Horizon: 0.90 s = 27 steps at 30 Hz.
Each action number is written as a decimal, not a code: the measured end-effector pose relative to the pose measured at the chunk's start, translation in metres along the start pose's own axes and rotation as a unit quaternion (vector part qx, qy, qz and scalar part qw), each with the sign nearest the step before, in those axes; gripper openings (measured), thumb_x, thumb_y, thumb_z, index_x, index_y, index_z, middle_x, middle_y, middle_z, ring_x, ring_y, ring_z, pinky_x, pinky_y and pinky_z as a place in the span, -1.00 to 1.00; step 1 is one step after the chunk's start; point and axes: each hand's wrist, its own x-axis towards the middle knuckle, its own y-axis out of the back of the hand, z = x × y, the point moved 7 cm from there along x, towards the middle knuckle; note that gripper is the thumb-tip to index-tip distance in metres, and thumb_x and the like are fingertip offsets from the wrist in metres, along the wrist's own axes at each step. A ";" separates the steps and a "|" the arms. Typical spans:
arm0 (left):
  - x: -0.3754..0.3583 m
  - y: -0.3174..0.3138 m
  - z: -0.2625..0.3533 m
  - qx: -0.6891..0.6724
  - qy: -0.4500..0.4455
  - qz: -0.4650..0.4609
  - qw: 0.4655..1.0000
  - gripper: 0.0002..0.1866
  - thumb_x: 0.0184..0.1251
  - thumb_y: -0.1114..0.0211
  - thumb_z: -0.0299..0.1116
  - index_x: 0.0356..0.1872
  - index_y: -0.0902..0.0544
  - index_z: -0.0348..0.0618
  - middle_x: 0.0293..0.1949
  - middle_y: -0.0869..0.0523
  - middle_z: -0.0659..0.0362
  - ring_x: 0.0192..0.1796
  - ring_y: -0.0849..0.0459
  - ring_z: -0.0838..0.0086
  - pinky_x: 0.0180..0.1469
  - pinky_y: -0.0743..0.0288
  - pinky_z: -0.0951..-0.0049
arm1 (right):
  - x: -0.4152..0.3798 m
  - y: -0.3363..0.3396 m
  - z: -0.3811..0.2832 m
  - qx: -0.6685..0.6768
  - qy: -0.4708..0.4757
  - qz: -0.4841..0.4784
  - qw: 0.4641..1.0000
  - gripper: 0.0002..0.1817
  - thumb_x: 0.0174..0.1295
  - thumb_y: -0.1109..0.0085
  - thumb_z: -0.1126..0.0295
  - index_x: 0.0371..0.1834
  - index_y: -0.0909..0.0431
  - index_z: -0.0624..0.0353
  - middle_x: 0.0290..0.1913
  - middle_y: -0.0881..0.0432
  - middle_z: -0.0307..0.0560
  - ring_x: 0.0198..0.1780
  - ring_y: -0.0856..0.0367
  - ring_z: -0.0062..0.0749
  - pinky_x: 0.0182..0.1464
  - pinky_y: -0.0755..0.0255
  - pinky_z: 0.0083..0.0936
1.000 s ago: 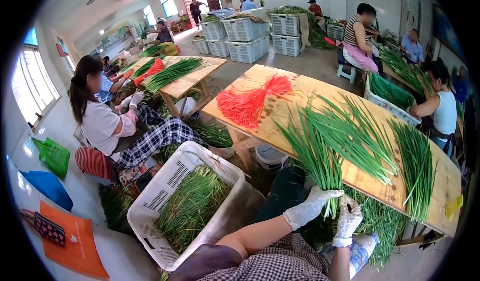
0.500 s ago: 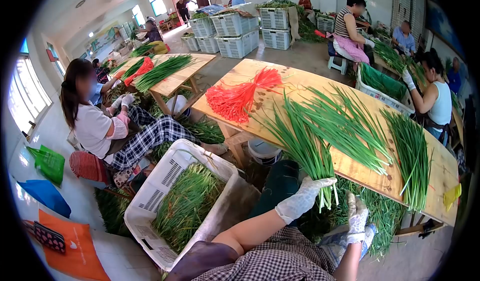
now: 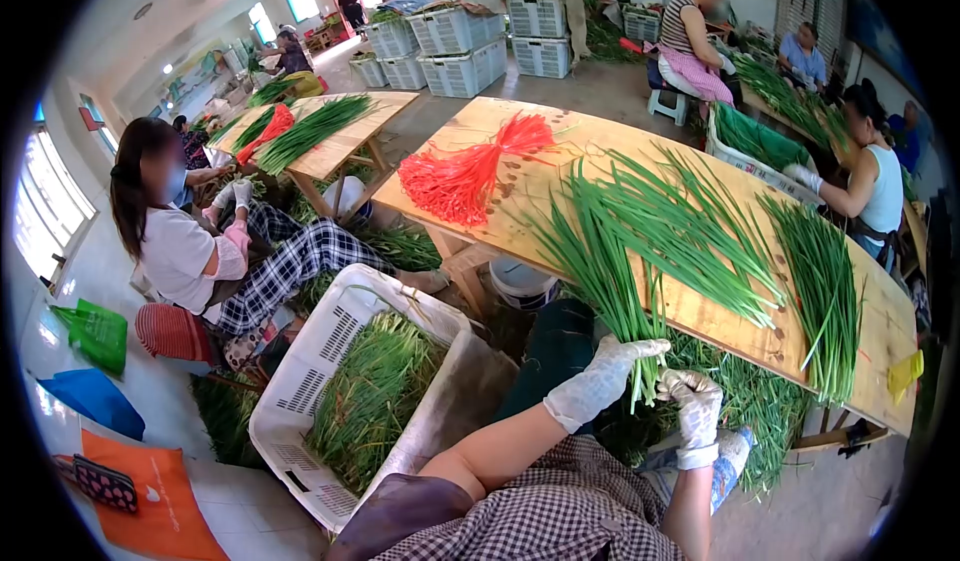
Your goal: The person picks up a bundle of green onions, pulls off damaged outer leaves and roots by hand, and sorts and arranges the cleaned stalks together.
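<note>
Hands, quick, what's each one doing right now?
Left hand: closed, holding green stalks.
Right hand: fingers curled; can't tell if it holds anything.

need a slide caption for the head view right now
Gloved left hand grips green stalks beside red ties on a wooden table.

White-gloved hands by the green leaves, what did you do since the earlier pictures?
The white-gloved right hand opened and drew back, then came in again, fingers curled, near the pale stalk ends; I can't tell if it touches them. The white-gloved left hand kept hold of the long green leafy bunch. The bright red strip bundle stayed on the pale wooden table.
</note>
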 end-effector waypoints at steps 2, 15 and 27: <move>0.000 0.001 -0.006 -0.012 0.018 -0.006 1.000 -0.74 0.00 -0.41 -0.65 -0.23 -0.62 -0.28 -0.35 -0.71 0.10 -0.34 -0.70 0.39 -0.27 -0.61 0.38 | -0.003 -0.001 0.001 0.061 -0.088 -0.037 0.994 -0.80 0.22 -0.24 0.42 -0.28 -0.64 0.39 -0.41 -0.70 -0.09 -0.44 -0.64 -0.52 -0.36 -0.60 -0.59; 0.005 0.002 0.012 -0.045 -0.046 -0.037 0.997 -0.72 -0.01 -0.45 -0.58 -0.22 -0.62 -0.30 -0.32 -0.70 0.14 -0.30 -0.68 0.42 -0.20 -0.56 0.39 | 0.016 0.024 0.045 -0.026 -0.070 -0.001 0.997 -0.65 0.32 -0.15 0.21 -0.39 -0.59 0.35 -0.57 -0.60 -0.14 -0.61 -0.54 -0.52 -0.51 -0.55 -0.60; 0.019 0.032 -0.015 -0.066 0.038 0.008 0.997 -0.75 0.22 -0.21 -0.61 -0.06 -0.60 -0.35 -0.18 -0.69 0.10 -0.11 -0.65 0.36 0.03 -0.53 0.38 | 0.011 0.008 0.023 0.101 -0.062 -0.057 0.991 -0.74 0.37 -0.05 0.40 -0.02 -0.58 0.35 -0.09 -0.69 -0.09 -0.22 -0.66 -0.55 -0.11 -0.56 -0.64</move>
